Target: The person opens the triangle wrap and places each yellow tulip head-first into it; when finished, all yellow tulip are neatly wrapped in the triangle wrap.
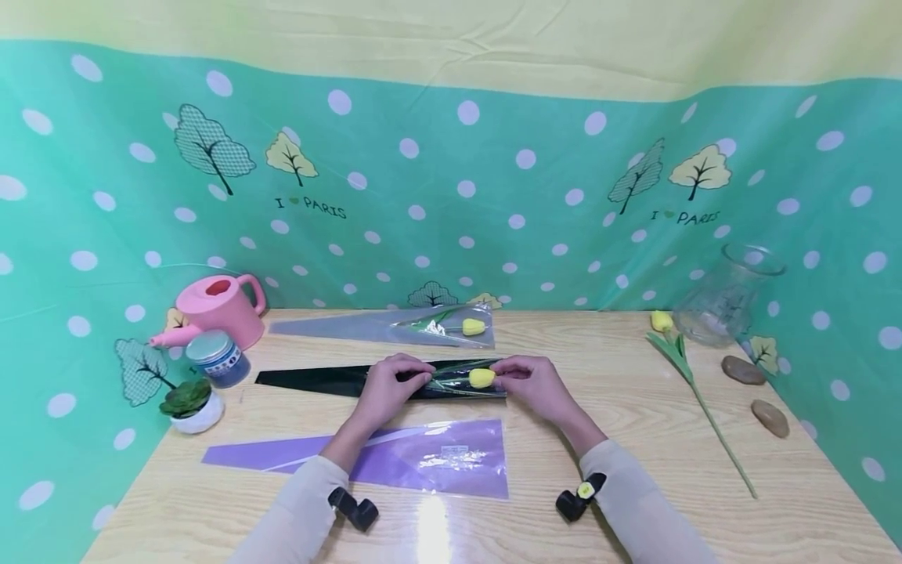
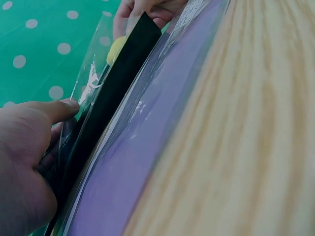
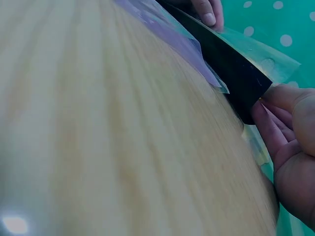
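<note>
A long tapered black flower sleeve with a clear front lies across the middle of the table. Inside its wide right end shows a yellow tulip with green leaves. My left hand grips the sleeve at mid-length, thumb on the clear film and fingers behind. At the wide end, my right hand pinches the sleeve's edge beside the tulip's head; in the right wrist view its thumb and fingers meet at the black corner. The tulip's stem is partly hidden by my left hand.
Behind lies a grey sleeve holding another yellow tulip; in front, a purple sleeve. At left stand a pink watering can, a blue jar and a potted succulent. At right are a loose tulip, glass vase and stones.
</note>
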The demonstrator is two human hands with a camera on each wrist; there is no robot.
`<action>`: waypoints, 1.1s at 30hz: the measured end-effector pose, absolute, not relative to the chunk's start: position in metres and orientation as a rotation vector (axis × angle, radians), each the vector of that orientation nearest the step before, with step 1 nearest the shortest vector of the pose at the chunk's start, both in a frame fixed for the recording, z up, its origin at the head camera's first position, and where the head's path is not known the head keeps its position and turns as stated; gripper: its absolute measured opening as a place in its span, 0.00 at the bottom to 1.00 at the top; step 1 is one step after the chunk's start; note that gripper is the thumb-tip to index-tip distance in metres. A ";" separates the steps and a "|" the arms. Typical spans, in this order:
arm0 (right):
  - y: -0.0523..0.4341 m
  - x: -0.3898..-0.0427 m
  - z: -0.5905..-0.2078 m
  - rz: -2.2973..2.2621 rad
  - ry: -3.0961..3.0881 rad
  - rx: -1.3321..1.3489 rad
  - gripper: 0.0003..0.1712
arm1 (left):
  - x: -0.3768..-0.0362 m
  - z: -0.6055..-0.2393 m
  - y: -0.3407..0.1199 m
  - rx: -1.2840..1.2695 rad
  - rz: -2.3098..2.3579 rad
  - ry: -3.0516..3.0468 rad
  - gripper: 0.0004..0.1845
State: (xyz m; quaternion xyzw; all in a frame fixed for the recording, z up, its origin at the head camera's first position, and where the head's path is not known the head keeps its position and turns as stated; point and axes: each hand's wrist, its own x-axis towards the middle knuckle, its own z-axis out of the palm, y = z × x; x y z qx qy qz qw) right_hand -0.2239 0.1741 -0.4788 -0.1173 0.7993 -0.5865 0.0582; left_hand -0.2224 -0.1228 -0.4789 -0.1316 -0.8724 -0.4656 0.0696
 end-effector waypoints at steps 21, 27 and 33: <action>0.186 -0.151 -0.466 -1.481 2.567 -0.555 0.14 | -0.227 -0.480 -0.126 -0.359 -1.352 -2.636 0.06; 0.182 -0.137 -0.477 -1.323 2.665 -0.690 0.12 | -0.225 -0.480 -0.127 -0.366 -1.348 -2.632 0.07; 0.178 -0.135 -0.480 -1.274 2.728 -0.721 0.10 | -0.223 -0.476 -0.125 -0.354 -1.346 -2.648 0.08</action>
